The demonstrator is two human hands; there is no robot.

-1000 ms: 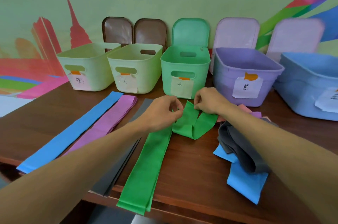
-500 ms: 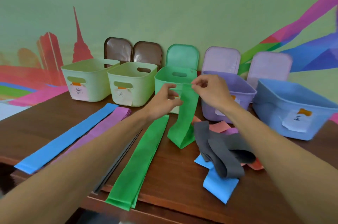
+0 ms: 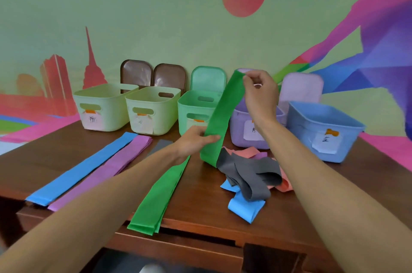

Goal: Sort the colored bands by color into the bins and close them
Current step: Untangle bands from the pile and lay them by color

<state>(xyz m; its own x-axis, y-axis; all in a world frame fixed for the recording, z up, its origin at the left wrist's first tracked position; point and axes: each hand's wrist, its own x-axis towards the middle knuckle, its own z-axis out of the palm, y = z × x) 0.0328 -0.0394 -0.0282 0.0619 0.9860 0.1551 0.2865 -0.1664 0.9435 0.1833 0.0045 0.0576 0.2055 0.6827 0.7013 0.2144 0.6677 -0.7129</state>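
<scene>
My right hand [image 3: 259, 92] pinches the top end of a green band [image 3: 220, 116] and holds it stretched up in front of the purple bin [image 3: 239, 138]. My left hand [image 3: 194, 142] grips the same band lower down, near its hanging loop. Another green band [image 3: 160, 192] lies flat on the table under my left arm. Left of it lie a grey band [image 3: 161, 145], a purple band [image 3: 107, 170] and a blue band [image 3: 82, 167]. A tangled pile of grey [image 3: 249, 172], blue [image 3: 245, 208], salmon and purple bands sits to the right.
Five open bins stand in a row at the back: two pale green [image 3: 100, 105] [image 3: 153, 109], a green one [image 3: 191, 105], the purple one and a blue one [image 3: 323, 130]. Their lids lean against the painted wall behind. The wooden table's front edge [image 3: 178, 241] is near me.
My right hand has lifted the green band's end from table level up to above the bins. My left hand has slid down along the band, pulling it straight. The camera tilted up.
</scene>
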